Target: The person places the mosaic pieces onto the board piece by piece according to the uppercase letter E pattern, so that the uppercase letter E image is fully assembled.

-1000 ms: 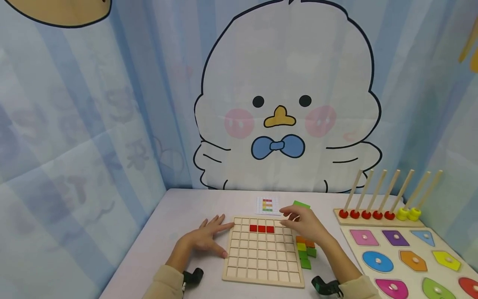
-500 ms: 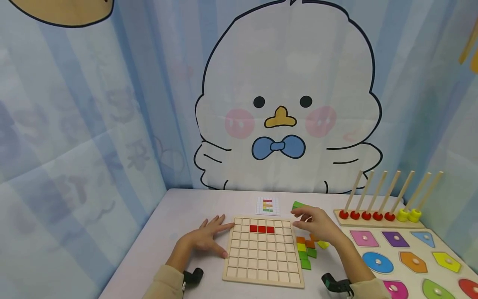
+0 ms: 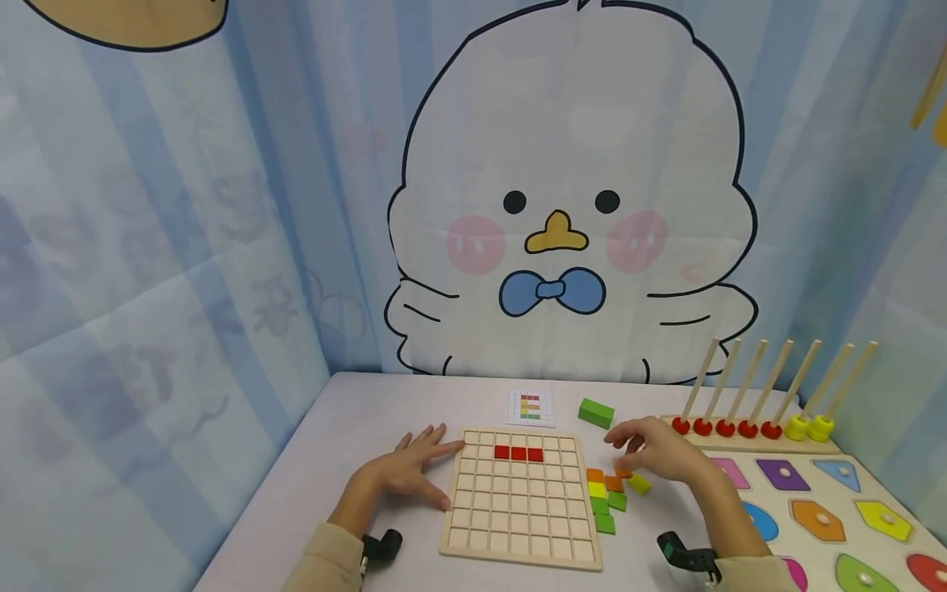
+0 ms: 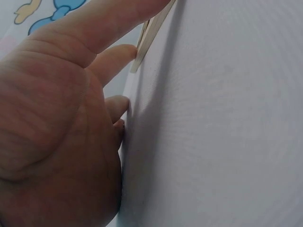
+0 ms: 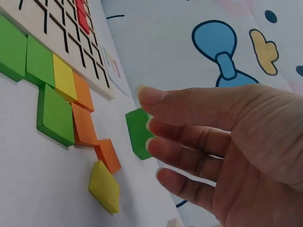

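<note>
My left hand (image 3: 403, 473) lies with spread fingers beside the wooden grid board (image 3: 520, 503); its index finger and thumb touch the left edge. In the left wrist view, fingertips (image 4: 129, 51) reach the board's side. Three red square tiles (image 3: 519, 453) sit in a row of cells near the board's far edge. My right hand (image 3: 658, 448) hovers right of the board, fingers loosely bent and nothing between them. Under and beside it lie orange tiles (image 5: 84, 125), yellow tiles (image 5: 105, 188) and several green tiles (image 5: 56, 116). A green block (image 3: 596, 413) stands just beyond its fingertips.
A card with a coloured pattern (image 3: 530, 408) lies behind the board. At the right are a peg rack (image 3: 740, 444) with red and yellow beads and a knobbed shape puzzle (image 3: 784, 493). A cartoon-printed curtain (image 3: 355, 205) encloses the table.
My right hand has moved right and slightly nearer, away from the board's far right corner. The green block and a yellow tile have come into view. My left hand has stayed put.
</note>
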`<state>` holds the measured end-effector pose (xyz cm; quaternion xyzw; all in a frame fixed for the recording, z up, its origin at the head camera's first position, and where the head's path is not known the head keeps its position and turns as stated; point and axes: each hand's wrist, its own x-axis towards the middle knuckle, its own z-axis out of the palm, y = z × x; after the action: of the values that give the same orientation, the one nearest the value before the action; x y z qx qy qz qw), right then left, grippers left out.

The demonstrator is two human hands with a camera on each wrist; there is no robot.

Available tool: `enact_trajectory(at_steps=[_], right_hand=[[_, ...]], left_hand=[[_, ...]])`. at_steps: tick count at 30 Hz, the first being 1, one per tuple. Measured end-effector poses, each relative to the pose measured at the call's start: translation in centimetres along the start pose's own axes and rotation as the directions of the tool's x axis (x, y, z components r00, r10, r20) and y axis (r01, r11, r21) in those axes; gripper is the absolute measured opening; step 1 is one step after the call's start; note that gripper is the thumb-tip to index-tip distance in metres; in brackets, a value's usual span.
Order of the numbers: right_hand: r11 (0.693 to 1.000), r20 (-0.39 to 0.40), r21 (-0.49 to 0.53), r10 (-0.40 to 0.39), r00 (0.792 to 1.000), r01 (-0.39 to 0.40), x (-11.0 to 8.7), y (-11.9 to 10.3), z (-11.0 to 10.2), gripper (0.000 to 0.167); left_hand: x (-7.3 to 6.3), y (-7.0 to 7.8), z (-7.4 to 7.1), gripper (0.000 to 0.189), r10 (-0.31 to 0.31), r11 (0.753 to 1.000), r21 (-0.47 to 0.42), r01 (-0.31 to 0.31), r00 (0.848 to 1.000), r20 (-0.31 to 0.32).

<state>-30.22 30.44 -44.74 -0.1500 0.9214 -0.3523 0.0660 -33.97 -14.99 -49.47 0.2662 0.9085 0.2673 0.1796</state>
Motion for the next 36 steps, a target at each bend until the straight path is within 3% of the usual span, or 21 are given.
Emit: enact_trajectory(at_steps=[5, 18, 25, 36], right_hand=[[1.0, 0.079, 0.013, -0.005, 0.997, 0.004, -0.5, 1.2, -0.6, 0.03], [0.995, 0.124, -0.025, 0.104, 0.987, -0.101, -0.9, 2.1, -0.9, 0.023], [0.997, 0.176, -0.019, 0.08, 0.981, -0.078, -0.9, 2.0, -1.1, 0.023], [0.983, 0.134, -0.038, 0.181, 0.974, -0.178, -0.9, 1.9, -0.4, 0.024]], left_hand=[[0.0, 0.0, -0.1, 0.102, -0.002, 1.0, 0.006, 0.002, 1.0, -0.003], [-0.1, -0.3, 0.2, 0.103, -0.007, 1.0, 0.003, 0.007, 1.0, -0.011], [-0.2, -0.4, 0.2, 0.103, -0.002, 1.0, -0.001, 0.002, 1.0, -0.017], [-0.1, -0.3, 0.2, 0.102, 0.005, 1.0, 0.001, -0.005, 1.0, -0.014]])
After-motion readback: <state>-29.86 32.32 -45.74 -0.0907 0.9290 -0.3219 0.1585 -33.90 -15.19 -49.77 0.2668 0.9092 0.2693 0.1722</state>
